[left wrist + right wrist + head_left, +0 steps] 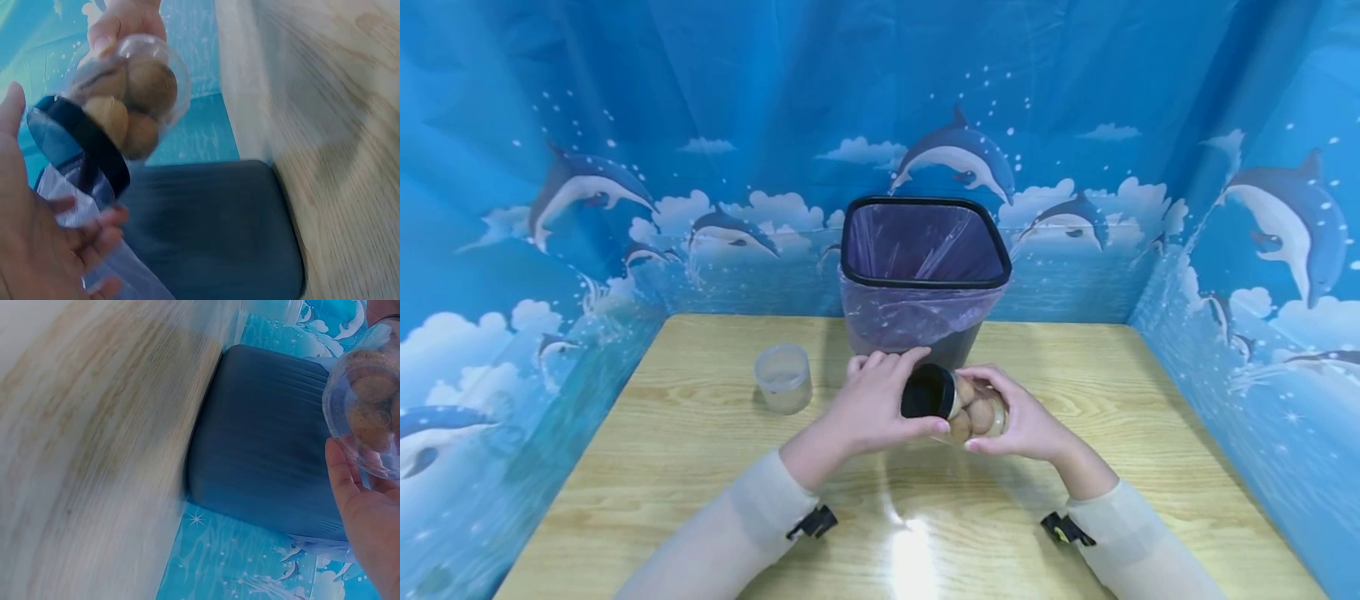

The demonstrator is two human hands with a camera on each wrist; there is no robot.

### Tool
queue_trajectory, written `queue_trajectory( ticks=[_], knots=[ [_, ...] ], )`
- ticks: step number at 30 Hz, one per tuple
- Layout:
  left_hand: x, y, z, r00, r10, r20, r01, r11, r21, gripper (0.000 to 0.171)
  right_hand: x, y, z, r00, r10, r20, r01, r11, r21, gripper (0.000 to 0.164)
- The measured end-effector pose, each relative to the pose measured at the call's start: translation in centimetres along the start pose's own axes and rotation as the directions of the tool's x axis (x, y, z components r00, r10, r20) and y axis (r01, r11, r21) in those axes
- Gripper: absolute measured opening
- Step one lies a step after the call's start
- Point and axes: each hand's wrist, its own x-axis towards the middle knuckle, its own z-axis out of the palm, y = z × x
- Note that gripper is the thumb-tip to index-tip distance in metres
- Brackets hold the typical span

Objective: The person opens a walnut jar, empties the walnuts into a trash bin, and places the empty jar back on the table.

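Here the left hand's (877,407) fingers spread apart about the black rim (92,140), contact unclear, the right hand's (1021,419) curl round the tilted jar (977,414) just below frame centre, bin (925,284) above, cup (784,383) left of centre.

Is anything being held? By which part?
The right hand grips a clear jar near its base. The left hand, fingers spread, is by its black end; contact is unclear.
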Motion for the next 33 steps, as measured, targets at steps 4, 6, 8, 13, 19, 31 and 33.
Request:
queue_trajectory(
  ticks=[4, 6, 8, 13, 19, 31, 33],
  knots=[
    [-0.3, -0.8, -0.5, 0.993, 0.104, -0.050, -0.105, 0.994, -0.033, 0.108, 0.0, -0.2, -0.1, 1.000, 0.000, -0.006, 0.000, 1.000, -0.002, 0.087],
    [-0.3, -1.1, -0.7, 0.984, 0.167, -0.060, -0.170, 0.984, -0.045, 0.109, 0.0, -0.2, -0.2, 1.000, 0.001, -0.009, -0.001, 1.000, -0.006, 0.087],
    [-0.3, -1.5, -0.7, 0.973, 0.225, -0.056, -0.228, 0.973, -0.047, 0.111, 0.1, -0.3, -0.3, 1.000, 0.000, -0.013, 0.000, 1.000, -0.007, 0.087],
    [-0.1, -2.1, -0.7, 0.954, 0.298, -0.019, -0.298, 0.954, -0.039, 0.114, 0.1, -0.4, -0.3, 1.000, 0.004, -0.002, -0.004, 1.000, 0.007, 0.087],
    [0.2, -2.3, -0.8, 0.942, 0.336, -0.008, -0.336, 0.941, -0.046, 0.106, 0.1, -0.2, -0.2, 1.000, 0.000, 0.007, 0.000, 1.000, 0.007, 0.086],
    [0.4, -2.0, -0.8, 0.958, 0.287, -0.009, -0.287, 0.958, -0.019, 0.103, 0.3, -0.2, -0.3, 1.000, -0.004, 0.003, 0.004, 1.000, -0.005, 0.087],
    [0.4, -1.9, -0.8, 0.962, 0.272, -0.017, -0.272, 0.962, -0.004, 0.103, 0.3, -0.2, -0.3, 1.000, -0.003, 0.002, 0.003, 1.000, -0.008, 0.087]
  ],
)
